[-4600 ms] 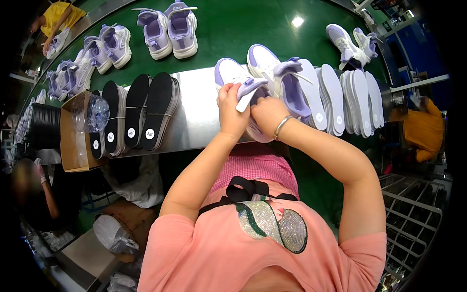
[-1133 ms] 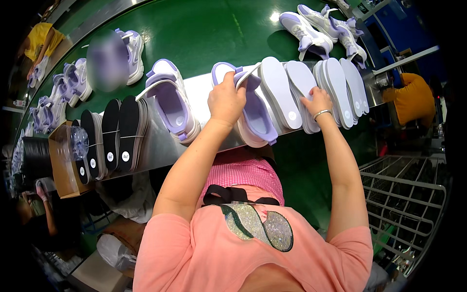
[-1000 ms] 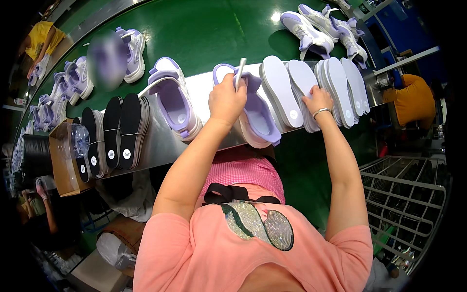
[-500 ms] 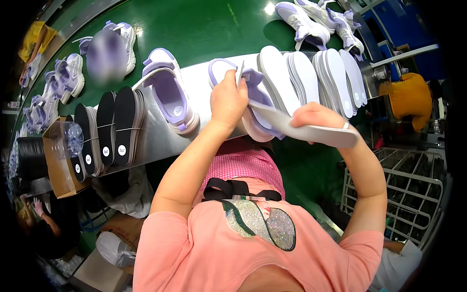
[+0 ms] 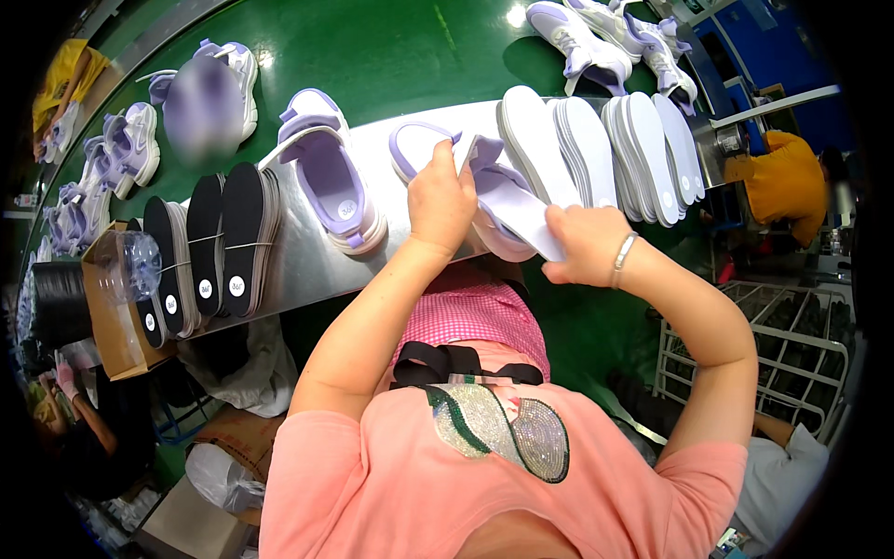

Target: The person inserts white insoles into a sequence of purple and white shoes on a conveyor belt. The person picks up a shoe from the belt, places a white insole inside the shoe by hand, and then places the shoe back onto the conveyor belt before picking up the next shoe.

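A white and lilac sneaker (image 5: 416, 147) lies toe-away on the metal work surface in front of me. My left hand (image 5: 440, 205) is closed on its tongue, pulling the opening apart. In my right hand (image 5: 590, 244) is the heel end of a pale insole (image 5: 520, 200), pinched between thumb and fingers. The insole's front part sits inside the shoe opening, its tip hidden there, and its heel sticks out toward my right hand. To the left stands a matching sneaker (image 5: 337, 186) with a lilac lining and a round label inside.
Stacks of white insoles (image 5: 533, 149) stand close on the right, and bundles of black insoles (image 5: 244, 242) on the left beside a cardboard box (image 5: 112, 317). More sneakers (image 5: 577, 47) rest on the green belt (image 5: 400, 56). A white wire rack (image 5: 745, 345) stands at right; other people are nearby.
My right hand has turned and moved down and slightly left, and the insole has gone from lying across above the shoe to entering its opening. My left hand keeps its hold.
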Tool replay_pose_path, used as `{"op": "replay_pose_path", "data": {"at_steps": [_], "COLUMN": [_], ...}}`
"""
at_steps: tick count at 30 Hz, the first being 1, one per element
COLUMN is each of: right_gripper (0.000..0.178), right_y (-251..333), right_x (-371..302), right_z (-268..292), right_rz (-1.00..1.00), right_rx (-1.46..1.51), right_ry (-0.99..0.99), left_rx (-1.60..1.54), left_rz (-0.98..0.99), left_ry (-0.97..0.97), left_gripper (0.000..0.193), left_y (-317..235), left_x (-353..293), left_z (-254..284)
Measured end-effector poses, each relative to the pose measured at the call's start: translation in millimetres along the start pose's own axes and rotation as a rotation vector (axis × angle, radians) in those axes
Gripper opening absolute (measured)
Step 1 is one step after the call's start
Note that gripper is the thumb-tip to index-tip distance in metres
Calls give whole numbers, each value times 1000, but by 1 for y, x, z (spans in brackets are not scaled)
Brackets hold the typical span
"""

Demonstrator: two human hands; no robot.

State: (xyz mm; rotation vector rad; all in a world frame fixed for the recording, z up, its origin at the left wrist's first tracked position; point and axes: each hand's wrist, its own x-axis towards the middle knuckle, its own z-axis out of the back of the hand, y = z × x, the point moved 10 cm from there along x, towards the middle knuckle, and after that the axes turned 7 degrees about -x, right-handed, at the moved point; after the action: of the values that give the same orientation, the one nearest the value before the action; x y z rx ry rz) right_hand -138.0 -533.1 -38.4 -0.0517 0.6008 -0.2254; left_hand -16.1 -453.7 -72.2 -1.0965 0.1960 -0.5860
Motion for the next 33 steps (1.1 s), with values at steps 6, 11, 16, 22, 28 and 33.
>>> {"op": "replay_pose_path", "data": {"at_steps": [6,11,16,22,28,33], "right_gripper": [15,15,17,24,24,24], "right_y": [16,37,33,35,31,29], "right_x": [5,61,78,95,108,103], "right_z": [14,-17,-33,-71,-79,-69], "right_rz": [106,183,173,189,130,148], "right_rx": [-63,-71,-7,-60,-114,-188], "right_ry": [-235,-164,-71,391,358,337], "left_rx": [-20,-52,-95,-129,-100,-106], "left_rz": [-13,-21,-17,42,-16,-32], "left_ry": [-11,-1,-15,42,4,-2], "left_gripper": [29,27,26,27,27,27], "left_y": [2,2,3,6,5,3], "left_x": [1,1,0,1,3,5], "left_z": [-4,-7,-7,-12,-14,-16]}}
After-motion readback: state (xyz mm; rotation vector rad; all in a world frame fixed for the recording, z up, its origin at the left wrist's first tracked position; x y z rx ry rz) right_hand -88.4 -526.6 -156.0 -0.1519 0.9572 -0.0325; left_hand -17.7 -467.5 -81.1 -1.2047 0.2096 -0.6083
